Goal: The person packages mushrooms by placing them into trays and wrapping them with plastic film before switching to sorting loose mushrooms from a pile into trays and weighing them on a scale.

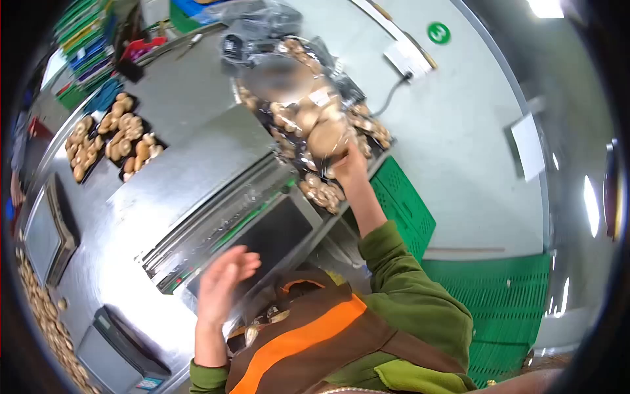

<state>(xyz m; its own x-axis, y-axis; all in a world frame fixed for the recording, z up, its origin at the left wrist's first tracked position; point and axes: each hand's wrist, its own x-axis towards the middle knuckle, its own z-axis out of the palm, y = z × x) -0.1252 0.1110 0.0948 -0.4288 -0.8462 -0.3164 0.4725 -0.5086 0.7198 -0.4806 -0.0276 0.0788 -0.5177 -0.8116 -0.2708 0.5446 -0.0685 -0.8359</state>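
Right grip (349, 161): clamped on the near edge of a wrapped mushroom pack (328, 134), as far as I can tell; the fingertips are partly hidden and motion blurs them. I see the pack up above a cluster of other mushroom packs (321, 194) at the far end of the table (190, 148), film glare across it. A smeared patch sits just beyond, can't read what's under it.

Left grip (226, 272): free, palm turned inward, fingers reaching out loosely. It hangs over the near side of the wrapping unit, which has a dark plate (272, 230) and a metal bar (210, 210) along its far side. The two grips are well apart.

Both arms in green sleeves (417, 285); brown apron with an orange stripe (298, 345) below.

Further out, beyond the packs: crumpled clear plastic (262, 23). Right of the table: green crates (403, 207), a slatted green one (502, 299) nearer me. Pale wall with a green number 3 sign (439, 33), a white box (405, 58) with a dark cable, a paper sheet (527, 148).

Left side: dark trays of mushrooms (121, 138) on the table, two grey units (49, 233) (115, 354), loose mushrooms (42, 312) along the edge, stacked coloured crates (82, 46) at the back. Another person's hand (18, 190) at the far left edge, tiny.
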